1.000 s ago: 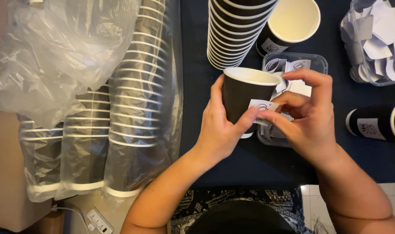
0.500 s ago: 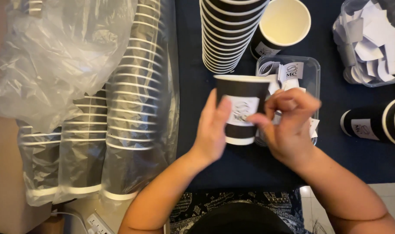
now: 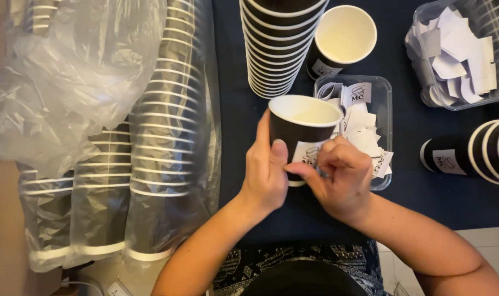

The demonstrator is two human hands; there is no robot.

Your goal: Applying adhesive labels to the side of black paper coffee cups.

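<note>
The person's left hand (image 3: 264,170) was wrapped around the near side of a black paper cup (image 3: 303,129), thumb laid up its wall, holding it upright just above the dark blue table (image 3: 425,192). The right hand (image 3: 337,178) was curled tight against the cup's front, fingertips pressing a small white sticker (image 3: 307,153) onto it. Behind the cup sat a clear plastic tray (image 3: 389,109) of loose white stickers, and further back a tall stack of black cups (image 3: 274,49) beside a single open cup (image 3: 342,38). A second clear tub (image 3: 425,71) of paper scraps stood at the far right, with labelled cups (image 3: 468,156) lying on their sides below it. Plastic-wrapped sleeves of cups (image 3: 150,137) lay to the left.
</note>
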